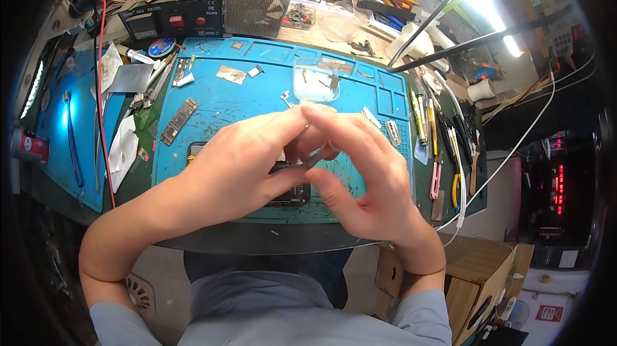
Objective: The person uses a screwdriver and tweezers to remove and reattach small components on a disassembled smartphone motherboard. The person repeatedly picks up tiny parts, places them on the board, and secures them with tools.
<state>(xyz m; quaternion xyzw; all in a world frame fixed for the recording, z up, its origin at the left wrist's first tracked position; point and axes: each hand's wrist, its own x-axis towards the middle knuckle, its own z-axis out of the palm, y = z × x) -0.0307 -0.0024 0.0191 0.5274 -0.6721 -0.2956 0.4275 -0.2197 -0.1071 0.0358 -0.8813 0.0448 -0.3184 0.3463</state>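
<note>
My left hand (pixel 234 163) and my right hand (pixel 369 175) meet over the front middle of a blue work mat (pixel 225 105). Their fingertips come together, pinched around something small that I cannot make out. Beneath them lies a dark opened phone (pixel 292 198), mostly covered by my left hand. Part of a second dark frame with a yellow edge (pixel 193 153) peeks out beside my left wrist. Beyond my fingers a clear shallow plastic tray (pixel 299 89) holds small dark parts. A long circuit board (pixel 178 121) rests at the mat's left.
Tweezers and pens (pixel 421 114), pink-handled cutters (pixel 436 182) and yellow-handled pliers (pixel 457 191) line the right side. White tissue (pixel 122 146) and a blue brush (pixel 72 143) lie left. A black bench unit (pixel 170 21) stands behind; a red cable (pixel 101 101) runs along the left.
</note>
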